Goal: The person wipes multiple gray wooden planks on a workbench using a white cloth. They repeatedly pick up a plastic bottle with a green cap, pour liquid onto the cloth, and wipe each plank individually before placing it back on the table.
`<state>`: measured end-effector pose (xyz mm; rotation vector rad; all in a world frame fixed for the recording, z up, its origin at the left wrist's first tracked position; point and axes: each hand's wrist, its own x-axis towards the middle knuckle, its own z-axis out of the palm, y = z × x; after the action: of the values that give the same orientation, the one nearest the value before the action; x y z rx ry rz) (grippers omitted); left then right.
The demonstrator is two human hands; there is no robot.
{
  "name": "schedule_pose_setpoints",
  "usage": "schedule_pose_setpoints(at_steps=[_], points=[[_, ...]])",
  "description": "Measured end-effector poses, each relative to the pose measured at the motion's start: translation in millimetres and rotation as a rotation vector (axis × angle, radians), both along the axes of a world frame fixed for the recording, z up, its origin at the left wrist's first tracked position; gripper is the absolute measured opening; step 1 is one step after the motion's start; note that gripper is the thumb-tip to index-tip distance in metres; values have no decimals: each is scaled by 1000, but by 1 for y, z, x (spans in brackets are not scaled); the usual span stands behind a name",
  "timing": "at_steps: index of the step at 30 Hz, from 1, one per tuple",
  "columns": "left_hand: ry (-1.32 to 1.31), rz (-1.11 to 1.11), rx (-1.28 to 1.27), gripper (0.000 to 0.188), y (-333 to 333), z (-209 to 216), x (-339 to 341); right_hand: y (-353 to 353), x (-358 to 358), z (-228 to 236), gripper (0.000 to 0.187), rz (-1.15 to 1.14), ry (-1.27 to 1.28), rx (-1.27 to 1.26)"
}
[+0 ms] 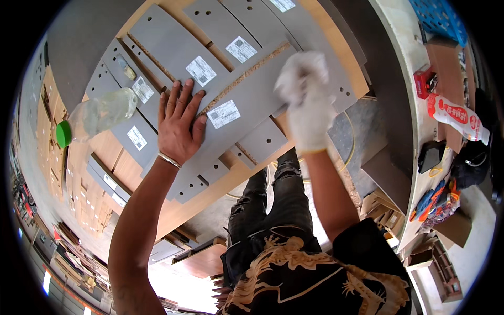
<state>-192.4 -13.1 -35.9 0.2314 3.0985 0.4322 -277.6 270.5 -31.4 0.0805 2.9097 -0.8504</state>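
Head view: my bare left hand (178, 128), fingers spread and released, touches the long grey chipboard panel (254, 97), its long axis toward two o'clock; my white-gloved right hand (307, 105) blurs, grip unclear.

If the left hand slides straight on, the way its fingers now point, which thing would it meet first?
For the left hand, likely the white label on the grey panel, just beyond the index fingertip; exact depth is unclear.

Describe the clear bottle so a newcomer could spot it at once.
Find the grey panels spread before the person. Just left of the bare left hand is a clear plastic bottle. Its bright green cap sets it apart from the panels and their white labels.
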Motion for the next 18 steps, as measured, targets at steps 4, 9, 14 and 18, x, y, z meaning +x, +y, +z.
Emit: schedule_pose_setpoints(at_steps=[4,9,14,18], points=[[-1,7,21,48,-3,-2,4,3,17,-11,20,195,111,81],[-19,-1,6,48,1,-1,2,7,17,-26,20,288,468,121],[-13,-3,25,49,-2,0,3,22,-21,-8,26,58,149,174],[-18,-13,-10,48,-2,-2,3,17,6,-13,27,285,259,145]])
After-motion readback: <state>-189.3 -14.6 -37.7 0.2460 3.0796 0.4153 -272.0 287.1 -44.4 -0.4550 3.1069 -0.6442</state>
